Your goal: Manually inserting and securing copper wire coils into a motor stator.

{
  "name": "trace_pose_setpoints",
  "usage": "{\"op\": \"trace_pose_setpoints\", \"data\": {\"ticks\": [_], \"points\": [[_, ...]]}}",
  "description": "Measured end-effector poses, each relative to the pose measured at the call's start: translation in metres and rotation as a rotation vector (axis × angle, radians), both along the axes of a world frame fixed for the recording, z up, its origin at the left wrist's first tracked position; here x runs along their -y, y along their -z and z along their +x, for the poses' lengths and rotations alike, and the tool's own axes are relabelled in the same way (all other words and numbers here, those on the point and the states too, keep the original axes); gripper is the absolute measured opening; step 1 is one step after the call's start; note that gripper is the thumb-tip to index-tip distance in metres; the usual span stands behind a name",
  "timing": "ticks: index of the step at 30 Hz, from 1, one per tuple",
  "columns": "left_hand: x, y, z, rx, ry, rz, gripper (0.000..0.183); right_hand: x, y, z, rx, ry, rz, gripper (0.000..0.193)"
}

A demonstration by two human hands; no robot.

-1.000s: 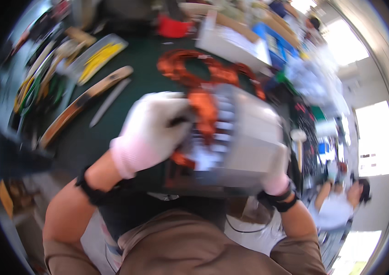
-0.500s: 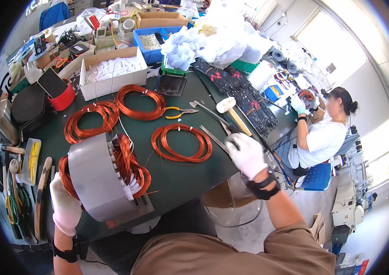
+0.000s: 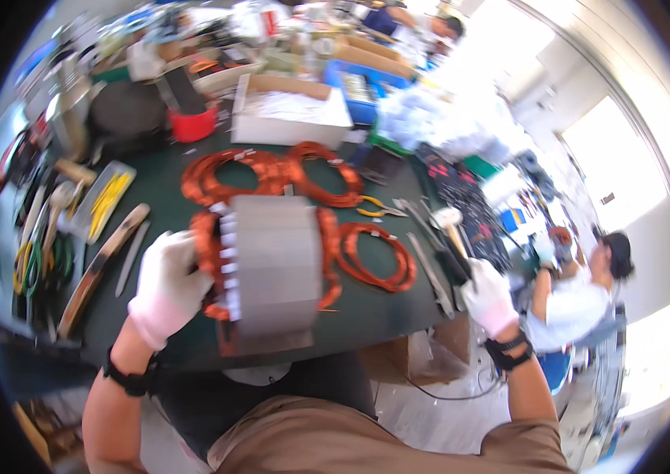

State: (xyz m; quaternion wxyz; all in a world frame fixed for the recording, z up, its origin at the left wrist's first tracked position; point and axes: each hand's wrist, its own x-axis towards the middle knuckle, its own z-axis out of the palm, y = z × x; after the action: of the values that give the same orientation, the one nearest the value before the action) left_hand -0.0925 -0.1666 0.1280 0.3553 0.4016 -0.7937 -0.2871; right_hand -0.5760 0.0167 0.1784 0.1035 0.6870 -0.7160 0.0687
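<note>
A grey cylindrical motor stator stands at the table's near side. Copper windings bulge from both its ends, and a row of white insulation tabs lines its left rim. My left hand, in a white glove, is closed around the left winding, its fingertips partly hidden. At the right, my gloved right hand has its fingers curled at the end of a black-handled tool with a long metal shaft. Beside that tool lie a white-headed mallet, yellow-handled pliers and long metal blades.
Copper wire coils lie behind and right of the stator. At the left are a wooden strip and a tray of yellow pieces. A white box stands behind. A co-worker sits at the right.
The stator has turned, so its white-tabbed end now faces left. My left hand has moved up onto that winding. My right hand stays by the black handle, more of which shows. The view has shifted.
</note>
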Motion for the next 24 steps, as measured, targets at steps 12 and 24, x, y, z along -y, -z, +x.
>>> {"op": "trace_pose_setpoints", "data": {"ticks": [12, 24], "points": [[0.008, 0.0, 0.005, 0.066, 0.077, -0.094, 0.015, 0.096, -0.05, 0.155, -0.212, -0.613, 0.175, 0.037], [0.008, -0.007, 0.006, 0.183, 0.103, -0.115, 0.02, 0.094, -0.06, 0.163, -0.433, -0.41, 0.408, 0.018]]}}
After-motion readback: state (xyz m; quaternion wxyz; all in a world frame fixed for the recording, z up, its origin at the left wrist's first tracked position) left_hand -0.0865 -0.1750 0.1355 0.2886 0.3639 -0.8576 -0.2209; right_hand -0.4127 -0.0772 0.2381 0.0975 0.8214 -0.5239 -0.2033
